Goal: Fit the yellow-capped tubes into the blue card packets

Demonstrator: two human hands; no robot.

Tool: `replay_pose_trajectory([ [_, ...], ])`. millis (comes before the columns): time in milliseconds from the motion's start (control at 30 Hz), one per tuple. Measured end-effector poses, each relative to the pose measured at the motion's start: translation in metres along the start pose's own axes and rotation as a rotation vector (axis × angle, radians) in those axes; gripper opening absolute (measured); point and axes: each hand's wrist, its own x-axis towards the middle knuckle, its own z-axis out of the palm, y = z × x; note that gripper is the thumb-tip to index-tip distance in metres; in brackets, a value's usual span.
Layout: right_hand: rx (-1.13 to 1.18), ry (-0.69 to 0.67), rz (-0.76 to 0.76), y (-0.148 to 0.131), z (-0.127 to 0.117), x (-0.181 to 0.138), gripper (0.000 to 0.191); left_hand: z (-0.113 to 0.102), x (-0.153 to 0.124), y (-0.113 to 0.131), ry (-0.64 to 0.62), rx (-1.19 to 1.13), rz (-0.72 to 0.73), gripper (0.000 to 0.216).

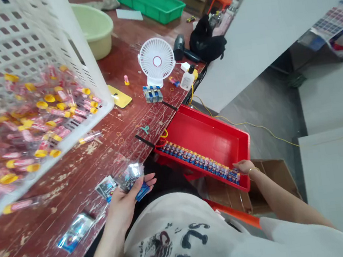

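Observation:
My left hand [127, 198] is closed around a fan of small blue-and-silver packets [134, 172] at the table's front edge. Beside it on the table lie more such packets [107, 186], and a blue-and-clear pile of them [76, 232] sits nearer to me. Over at the right, my right hand [244, 166] reaches into the near right corner of a red tray [213, 129]. Its fingers are drawn together at the end of a long row of small blue-and-yellow packets [200, 162] along the near wall; what they pinch is hidden.
A white basket [94, 75] full of yellow-capped clear tubes [43, 125] stands at left. Further back are a white fan [157, 60], a banded bundle [153, 93], a bottle [186, 79], a pale basin [97, 30] and a green tray [150, 1]. A cardboard box [273, 182] is below the red tray.

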Motion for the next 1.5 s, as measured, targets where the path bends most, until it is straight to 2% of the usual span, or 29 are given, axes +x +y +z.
replay_pose_trajectory([
  [100, -0.068, -0.023, 0.057, 0.015, 0.019, 0.005, 0.025, 0.003, 0.001, 0.004, 0.018, -0.015, 0.014, 0.033],
  [167, -0.101, -0.012, 0.039, 0.017, 0.02, 0.006, 0.026, 0.002, 0.002, 0.005, 0.042, -0.037, 0.029, 0.03],
  [233, -0.135, 0.03, -0.04, 0.011, 0.012, 0.005, 0.022, -0.002, 0.002, 0.005, 0.07, -0.056, 0.057, 0.03],
  [300, -0.157, 0.096, -0.18, -0.008, 0.006, 0.002, 0.013, -0.007, 0.001, 0.005, 0.085, -0.07, 0.079, 0.034],
  [367, -0.149, 0.135, -0.367, -0.047, 0.012, -0.006, 0.009, -0.013, 0.0, 0.006, 0.09, -0.088, 0.087, 0.039],
  [433, -0.103, 0.097, -0.664, -0.106, 0.037, -0.029, 0.012, -0.02, -0.002, 0.01, 0.105, -0.096, 0.092, 0.04],
  [467, -0.076, 0.05, -0.842, -0.139, 0.056, -0.048, 0.014, -0.023, -0.002, 0.012, 0.124, -0.097, 0.097, 0.04],
  [533, -0.016, -0.051, -1.352, -0.209, 0.103, -0.102, 0.017, -0.031, -0.005, 0.018, 0.172, -0.111, 0.113, 0.039],
  [600, -0.071, -0.13, -1.671, -0.273, 0.155, -0.162, 0.016, -0.037, -0.01, 0.022, 0.22, -0.143, 0.125, 0.038],
  [700, -0.14, -0.23, -1.802, -0.343, 0.223, -0.233, 0.019, -0.045, -0.019, 0.025, 0.265, -0.199, 0.137, 0.038],
  [800, -0.195, -0.301, -1.809, -0.376, 0.264, -0.261, 0.024, -0.051, -0.025, 0.023, 0.306, -0.242, 0.166, 0.037],
  [900, -0.194, -0.367, -1.76, -0.382, 0.27, -0.26, 0.023, -0.055, -0.027, 0.022, 0.367, -0.259, 0.194, 0.036],
  [967, -0.174, -0.416, -1.718, -0.374, 0.257, -0.256, 0.027, -0.057, -0.026, 0.021, 0.386, -0.247, 0.212, 0.034],
  [1033, -0.075, -0.532, -1.675, -0.358, 0.234, -0.256, 0.036, -0.058, -0.024, 0.021, 0.384, -0.219, 0.233, 0.031],
  [1100, 0.169, -0.746, -1.609, -0.339, 0.208, -0.261, 0.041, -0.058, -0.022, 0.02, 0.378, -0.195, 0.248, 0.029],
  [1167, 0.434, -0.939, -1.51, -0.32, 0.185, -0.269, 0.036, -0.057, -0.02, 0.02, 0.381, -0.172, 0.26, 0.028],
  [1233, 0.547, -0.997, -1.452, -0.306, 0.171, -0.278, 0.029, -0.056, -0.017, 0.019, 0.39, -0.142, 0.264, 0.028],
  [1333, 0.523, -1.001, -1.444, -0.301, 0.165, -0.285, 0.026, -0.055, -0.015, 0.017, 0.401, -0.108, 0.276, 0.029],
  [1500, 0.407, -1.182, -1.274, -0.309, 0.174, -0.283, 0.028, -0.052, -0.016, 0.014, 0.348, -0.173, 0.279, 0.033],
])
